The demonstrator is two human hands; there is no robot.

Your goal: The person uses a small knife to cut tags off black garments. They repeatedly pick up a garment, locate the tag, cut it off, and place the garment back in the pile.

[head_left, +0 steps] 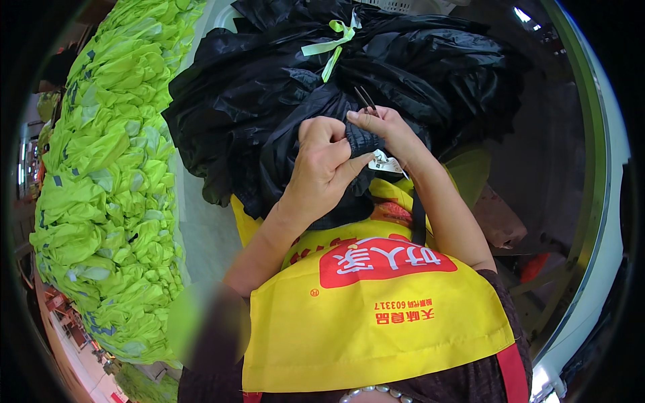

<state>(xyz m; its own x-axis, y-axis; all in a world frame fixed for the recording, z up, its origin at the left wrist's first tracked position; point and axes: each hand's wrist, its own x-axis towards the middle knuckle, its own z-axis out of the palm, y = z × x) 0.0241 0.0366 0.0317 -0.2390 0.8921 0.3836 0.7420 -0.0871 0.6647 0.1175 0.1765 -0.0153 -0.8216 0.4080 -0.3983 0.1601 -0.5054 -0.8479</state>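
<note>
A black garment [272,148] of thin shiny cloth lies bunched in front of me. Its gathered elastic band [365,140] is stretched between my hands. My left hand [321,161] is closed on the band's left side, its thumb pointing at a small white label [384,162]. The right hand [393,133] pinches the band's other side between thumb and finger. Tucked in that same hand is a slim metal tool [365,98] with two pointed prongs, like tweezers or thread snips; the grip hides its middle. The label hangs from the band just below the right hand.
More black garments [430,60] are heaped beyond my hands, with pale green ties [330,47] on top. A long pile of bright yellow-green garments [107,188] runs down the left. A yellow apron [376,322] covers my lap. A pale curved edge [608,168] is at the right.
</note>
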